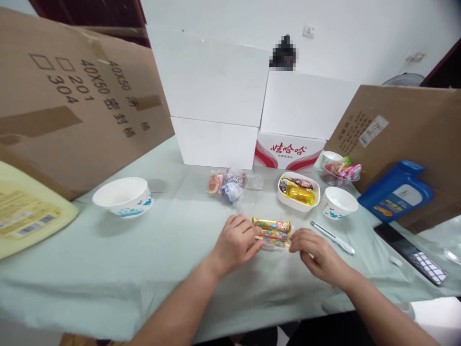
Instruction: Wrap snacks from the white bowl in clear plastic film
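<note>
**Two hands at a snack pack [272,234] on the counter [162,250]**

Nearest, the left hand [236,242] lies over the pack's left side, its fingers loosely bent and its thumb spread along the lower edge. The right hand [319,254] has its fingers curled, their tips touching the right end; whether either hand actually grips the wrapper, I cannot tell. The pack lies flat between them, its gold sticks side by side.

Just beyond the right hand lies a pen [332,237], with a phone [410,253] farther right. Past the pack, a white tray [298,206] of wrapped snacks sits beside a small paper bowl [339,204]; more wrapped snacks [230,183] lie to the left. White boxes [218,144] stand behind everything, against a white wall [223,19].
</note>
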A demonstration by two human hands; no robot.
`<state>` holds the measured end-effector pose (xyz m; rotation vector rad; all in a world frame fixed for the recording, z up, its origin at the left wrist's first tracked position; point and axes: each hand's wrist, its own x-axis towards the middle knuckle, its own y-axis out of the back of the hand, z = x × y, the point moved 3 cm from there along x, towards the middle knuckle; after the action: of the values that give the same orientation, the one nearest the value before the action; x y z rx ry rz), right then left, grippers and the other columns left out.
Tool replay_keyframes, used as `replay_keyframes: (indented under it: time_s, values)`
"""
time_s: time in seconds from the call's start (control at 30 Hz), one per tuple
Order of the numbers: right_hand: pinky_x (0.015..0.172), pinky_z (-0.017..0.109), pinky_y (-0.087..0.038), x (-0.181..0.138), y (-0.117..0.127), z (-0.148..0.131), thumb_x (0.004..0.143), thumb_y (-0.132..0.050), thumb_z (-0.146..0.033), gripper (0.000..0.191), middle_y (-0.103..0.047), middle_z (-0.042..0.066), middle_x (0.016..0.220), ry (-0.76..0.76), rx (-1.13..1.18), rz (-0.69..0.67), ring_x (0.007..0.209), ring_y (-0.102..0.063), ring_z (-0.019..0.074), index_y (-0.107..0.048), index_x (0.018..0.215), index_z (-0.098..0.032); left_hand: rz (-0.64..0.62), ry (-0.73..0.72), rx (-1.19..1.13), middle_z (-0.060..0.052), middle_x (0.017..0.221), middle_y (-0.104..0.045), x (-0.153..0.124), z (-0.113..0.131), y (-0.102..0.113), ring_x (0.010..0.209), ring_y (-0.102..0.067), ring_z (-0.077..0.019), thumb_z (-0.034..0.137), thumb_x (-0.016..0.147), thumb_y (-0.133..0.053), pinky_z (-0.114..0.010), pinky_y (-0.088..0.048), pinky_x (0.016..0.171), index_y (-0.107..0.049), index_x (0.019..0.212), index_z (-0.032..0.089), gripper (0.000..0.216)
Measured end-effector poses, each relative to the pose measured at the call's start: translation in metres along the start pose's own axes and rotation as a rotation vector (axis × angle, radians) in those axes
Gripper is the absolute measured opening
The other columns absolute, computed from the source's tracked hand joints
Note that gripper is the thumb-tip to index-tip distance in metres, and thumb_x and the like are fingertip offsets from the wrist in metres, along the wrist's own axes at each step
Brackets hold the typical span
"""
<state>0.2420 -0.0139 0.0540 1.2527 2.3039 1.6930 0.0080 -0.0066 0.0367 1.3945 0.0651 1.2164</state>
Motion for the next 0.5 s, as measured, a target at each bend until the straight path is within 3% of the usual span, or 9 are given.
replay_keyframes:
  time_s: [0.1,0.2,0.27,0.33,0.4,0.5]
  values:
    - [0.088,0.04,-0.051,-0.01,0.004,-0.012,0.082,-0.037,-0.001,0.037,-0.068,0.005,0.089,0.002,-0.04,-0.069,0.095,-0.062,0.0198,-0.061,0.097,-0.023,-0.106,-0.037,0.098,-0.012,0.109,-0.066,-0.003,0.012,-0.005,0.105,-0.056,-0.0293,0.033,0.083,-0.069,-0.045,-0.042,0.092,-0.061,0.115,0.015,0.037]
    - [0.085,0.038,-0.053,-0.015,0.008,-0.01,0.085,-0.035,-0.003,0.039,-0.068,0.007,0.1,-0.077,-0.12,-0.029,0.098,-0.062,0.0199,-0.059,0.108,-0.023,-0.22,-0.124,0.162,-0.006,0.093,-0.067,-0.008,0.024,-0.014,0.099,-0.057,-0.025,0.013,0.088,-0.058,-0.043,-0.04,0.094,-0.065,0.093,0.018,0.01]
    - [0.084,0.038,-0.053,-0.017,0.009,-0.008,0.09,-0.038,-0.009,0.034,-0.068,0.008,0.106,-0.152,-0.192,-0.007,0.1,-0.063,0.021,-0.057,0.115,-0.023,-0.228,-0.172,0.194,-0.005,0.085,-0.065,-0.013,0.034,-0.016,0.098,-0.056,-0.0239,0.008,0.089,-0.053,-0.044,-0.037,0.098,-0.062,0.078,0.019,0.018]
    - [0.09,0.043,-0.05,-0.016,0.008,-0.01,0.094,-0.044,-0.017,0.027,-0.069,0.008,0.105,-0.183,-0.253,-0.007,0.099,-0.063,0.0228,-0.056,0.117,-0.023,-0.257,-0.208,0.182,-0.005,0.08,-0.064,-0.018,0.044,-0.018,0.092,-0.057,-0.0233,0.01,0.089,-0.055,-0.043,-0.04,0.094,-0.062,0.074,0.018,0.018]
    - [0.098,0.047,-0.046,-0.014,0.005,-0.018,0.094,-0.048,-0.022,0.024,-0.07,0.008,0.103,-0.173,-0.261,-0.031,0.1,-0.063,0.0236,-0.056,0.116,-0.023,-0.373,-0.225,0.137,-0.004,0.073,-0.063,-0.024,0.055,-0.021,0.079,-0.058,-0.0213,0.015,0.086,-0.062,-0.037,-0.045,0.08,-0.063,0.072,0.018,0.015]
    - [0.089,0.037,-0.051,-0.01,-0.005,-0.032,0.095,-0.042,-0.018,0.023,-0.069,0.007,0.101,-0.183,-0.16,-0.161,0.095,-0.065,0.0203,-0.059,0.11,-0.023,-0.552,-0.176,0.072,-0.005,0.069,-0.064,-0.03,0.063,-0.024,0.074,-0.06,-0.0225,0.034,0.08,-0.073,-0.033,-0.046,0.065,-0.067,0.07,0.017,0.021]
